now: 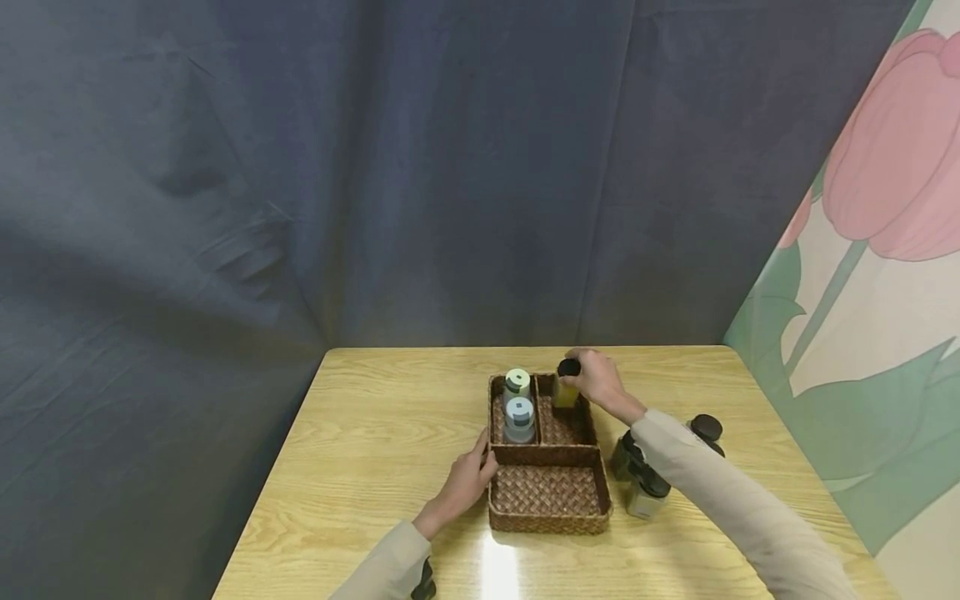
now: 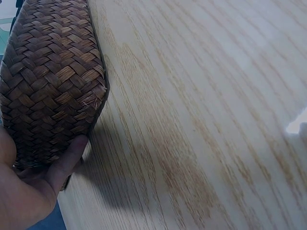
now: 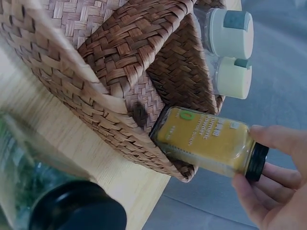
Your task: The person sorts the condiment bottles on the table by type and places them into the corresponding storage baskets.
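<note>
My right hand [image 1: 600, 379] pinches a spice jar of turmeric powder [image 3: 204, 139] by its black cap [image 3: 257, 162]. The yellow-filled jar stands partly inside the back right compartment of a brown woven basket [image 1: 550, 523], its base within the walls. In the right wrist view the fingers are around the cap and the jar's top end. My left hand [image 1: 463, 485] holds the basket's left wall, thumb at the rim and a finger along the outer weave [image 2: 57, 76]. Two jars with pale lids, one whitish [image 1: 519, 410] and one light green [image 1: 517, 382], stand in the back left compartment.
Right of the basket, several black-capped jars [image 1: 649, 492] stand on the wooden table [image 1: 360, 417], partly behind the right sleeve. A dark object [image 1: 424, 582] lies by the left sleeve. A dark curtain [image 1: 465, 183] hangs behind the table; a flower-patterned wall covering [image 1: 885, 333] rises at right.
</note>
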Motion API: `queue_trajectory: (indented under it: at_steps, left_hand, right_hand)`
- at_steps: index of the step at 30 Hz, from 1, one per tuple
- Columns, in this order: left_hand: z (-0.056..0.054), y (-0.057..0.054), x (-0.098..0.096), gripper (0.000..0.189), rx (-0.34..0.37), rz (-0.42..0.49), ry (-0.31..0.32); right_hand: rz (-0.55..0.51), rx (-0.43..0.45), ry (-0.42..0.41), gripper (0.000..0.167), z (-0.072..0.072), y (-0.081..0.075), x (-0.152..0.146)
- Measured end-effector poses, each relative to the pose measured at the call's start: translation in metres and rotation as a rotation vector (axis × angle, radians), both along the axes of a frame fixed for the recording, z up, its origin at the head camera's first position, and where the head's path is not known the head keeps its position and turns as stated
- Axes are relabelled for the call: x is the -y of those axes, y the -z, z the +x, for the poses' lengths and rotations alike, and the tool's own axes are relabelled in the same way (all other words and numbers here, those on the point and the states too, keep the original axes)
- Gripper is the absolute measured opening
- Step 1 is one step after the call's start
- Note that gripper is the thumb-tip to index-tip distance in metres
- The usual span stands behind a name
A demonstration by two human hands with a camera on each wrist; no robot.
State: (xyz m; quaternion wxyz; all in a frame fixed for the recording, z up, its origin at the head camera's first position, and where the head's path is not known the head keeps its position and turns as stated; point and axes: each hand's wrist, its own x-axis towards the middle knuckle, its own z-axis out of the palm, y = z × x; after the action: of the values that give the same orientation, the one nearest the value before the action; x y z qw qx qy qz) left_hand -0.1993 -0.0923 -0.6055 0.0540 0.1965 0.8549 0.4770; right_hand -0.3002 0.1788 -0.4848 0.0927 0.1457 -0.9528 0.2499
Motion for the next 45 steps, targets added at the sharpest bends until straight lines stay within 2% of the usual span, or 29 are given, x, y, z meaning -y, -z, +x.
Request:
queue_trajectory:
  at_steps: [6, 22, 33, 45]
  left_hand:
    - [0.000, 0.000, -0.001, 0.061, 0.020, 0.011, -0.005]
    - [0.002, -0.002, -0.001, 0.059, -0.018, -0.007, 0.003]
    - [0.003, -0.003, -0.003, 0.059, -0.014, -0.011, -0.006]
    - [0.006, -0.002, -0.003, 0.060, -0.012, -0.006, -0.004]
  right_hand:
    - [0.033, 0.027, 0.009, 0.042, -0.006, 0.006, 0.001]
    - [0.058, 0.046, 0.022, 0.039, -0.005, 0.012, 0.005]
    - [0.053, 0.080, 0.043, 0.036, -0.006, 0.026, 0.005]
    - [0.022, 0.102, 0.049, 0.035, -0.008, 0.028, 0.007]
